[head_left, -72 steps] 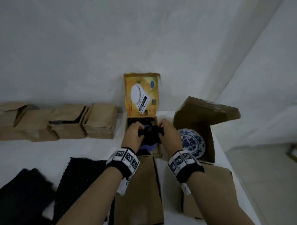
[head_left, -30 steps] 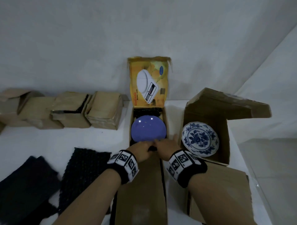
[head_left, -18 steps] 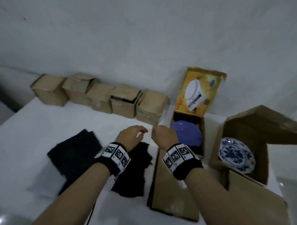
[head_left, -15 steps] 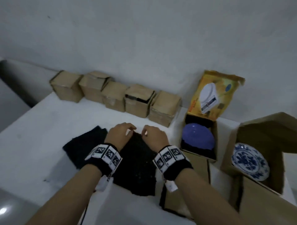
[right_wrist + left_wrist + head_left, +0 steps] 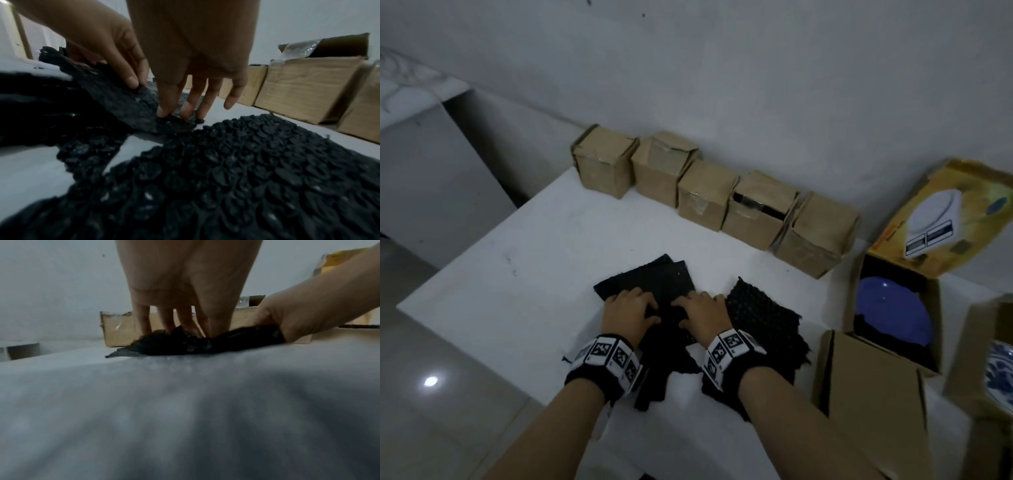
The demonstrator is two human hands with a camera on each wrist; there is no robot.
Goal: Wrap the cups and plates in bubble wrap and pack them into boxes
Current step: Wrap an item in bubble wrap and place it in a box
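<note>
At the right of the head view, an open box with a yellow printed lid [image 5: 941, 219] holds a glossy violet plate [image 5: 893, 317] resting on dark padding. At the far right edge, a plain brown carton [image 5: 962, 370] contains a blue-and-white patterned plate [image 5: 1001, 377], partly cut off by the frame. Five small brown cardboard boxes [image 5: 722, 202] stand in a row against the wall, upper centre; the fourth shows a dark gap under its flap, contents not discernible.

On the white table [image 5: 517, 274], centre frame, lie sheets of black bubble wrap. The left sheet [image 5: 654, 284] is flat and roughly square; the right sheet [image 5: 767, 315] has a ragged edge and raised round bubbles.

The left hand [image 5: 630, 313] and right hand [image 5: 702, 311] rest on the left sheet. In the wrist views the left hand's fingertips [image 5: 185, 327] press into bunched wrap, thumb pinching it; the right hand's fingers [image 5: 185, 107] extend narrowly spread, tips touching the wrap's edge
</note>
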